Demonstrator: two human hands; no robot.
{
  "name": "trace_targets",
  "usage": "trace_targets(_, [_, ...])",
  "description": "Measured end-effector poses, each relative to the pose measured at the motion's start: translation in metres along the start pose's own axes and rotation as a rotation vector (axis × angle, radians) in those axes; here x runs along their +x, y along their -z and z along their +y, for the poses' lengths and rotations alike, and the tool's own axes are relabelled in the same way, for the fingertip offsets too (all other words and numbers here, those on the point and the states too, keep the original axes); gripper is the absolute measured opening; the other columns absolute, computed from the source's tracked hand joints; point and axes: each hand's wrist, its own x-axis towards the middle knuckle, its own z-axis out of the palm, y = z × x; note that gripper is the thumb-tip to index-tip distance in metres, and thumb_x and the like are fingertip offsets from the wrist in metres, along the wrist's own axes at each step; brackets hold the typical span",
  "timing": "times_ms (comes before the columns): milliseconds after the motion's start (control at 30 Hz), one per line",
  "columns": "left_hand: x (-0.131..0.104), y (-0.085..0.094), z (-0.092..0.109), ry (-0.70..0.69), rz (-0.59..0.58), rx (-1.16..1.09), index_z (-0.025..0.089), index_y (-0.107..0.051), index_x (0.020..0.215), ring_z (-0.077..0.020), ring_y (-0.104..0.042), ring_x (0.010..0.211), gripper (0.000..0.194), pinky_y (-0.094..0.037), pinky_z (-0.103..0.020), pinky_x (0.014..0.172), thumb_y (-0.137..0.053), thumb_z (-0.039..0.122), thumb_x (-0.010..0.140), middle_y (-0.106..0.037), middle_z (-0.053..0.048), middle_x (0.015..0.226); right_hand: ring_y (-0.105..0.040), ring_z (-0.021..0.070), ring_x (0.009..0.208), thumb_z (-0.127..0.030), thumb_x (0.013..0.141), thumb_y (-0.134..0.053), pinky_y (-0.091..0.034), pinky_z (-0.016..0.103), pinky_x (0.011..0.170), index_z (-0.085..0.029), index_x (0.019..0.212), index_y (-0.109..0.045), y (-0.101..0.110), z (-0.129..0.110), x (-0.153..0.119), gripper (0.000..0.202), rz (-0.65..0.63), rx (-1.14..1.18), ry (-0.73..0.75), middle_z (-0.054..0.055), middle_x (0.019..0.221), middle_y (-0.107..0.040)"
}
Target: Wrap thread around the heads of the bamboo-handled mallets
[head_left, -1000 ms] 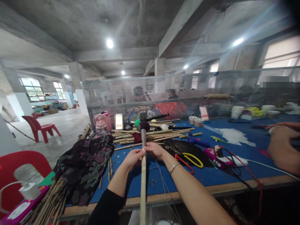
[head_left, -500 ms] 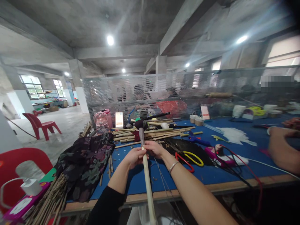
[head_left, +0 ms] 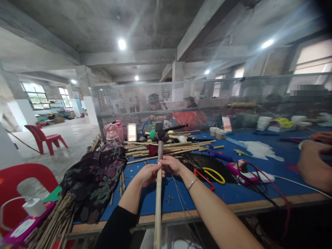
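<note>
A long pale stick [head_left: 158, 200], bamboo-like, stands in front of me and runs down past the table's front edge. My left hand [head_left: 149, 174] closes on its upper part from the left. Opposite it, my right hand [head_left: 170, 165] pinches at the same spot, thumb near the left fingertips. Just above my fingers is a grey tapered piece [head_left: 160, 148], in line with the stick. It leads up to a dark rounded piece [head_left: 161, 136] with a green round end [head_left: 152, 135]; what this is, I cannot tell.
Several cut sticks [head_left: 181, 148] lie behind my hands. Red-and-yellow-handled scissors [head_left: 215, 175], a purple power strip [head_left: 242, 174] and cables are on the right. A camouflage cloth [head_left: 93, 183] covers the left side. Another person's arm [head_left: 313, 166] is at far right; a mesh screen [head_left: 220, 93] stands behind.
The stick's lower end has swung left, and the grey piece above has shifted slightly right. The dark piece has turned, showing more of its side. Both hands stay nearly in place.
</note>
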Motion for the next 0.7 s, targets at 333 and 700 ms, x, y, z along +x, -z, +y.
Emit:
trace_targets(333, [0.003,0.0,-0.005,-0.084,0.106,0.064,0.012,-0.05,0.06,-0.0039,-0.043,0.043,0.037,-0.041,-0.019,0.049,-0.076,0.038,0.056,-0.046,0.004,0.051,-0.017,0.0016,0.03,-0.042,0.066,-0.066,-0.009,0.017,0.029,-0.015,0.069,-0.048,-0.005,0.002,0.0,0.033,0.006,-0.054,-0.062,-0.011,0.039,-0.031])
trace_targets(700, [0.005,-0.001,-0.008,-0.031,0.229,0.17,0.014,-0.049,0.062,-0.0058,-0.044,0.042,0.039,-0.041,-0.021,0.048,-0.074,0.043,0.055,-0.045,0.005,0.047,-0.027,0.0019,0.033,-0.036,0.061,-0.068,-0.013,0.019,0.034,-0.013,0.064,-0.049,-0.012,0.006,0.004,0.03,0.092,-0.078,-0.017,-0.008,0.043,-0.041])
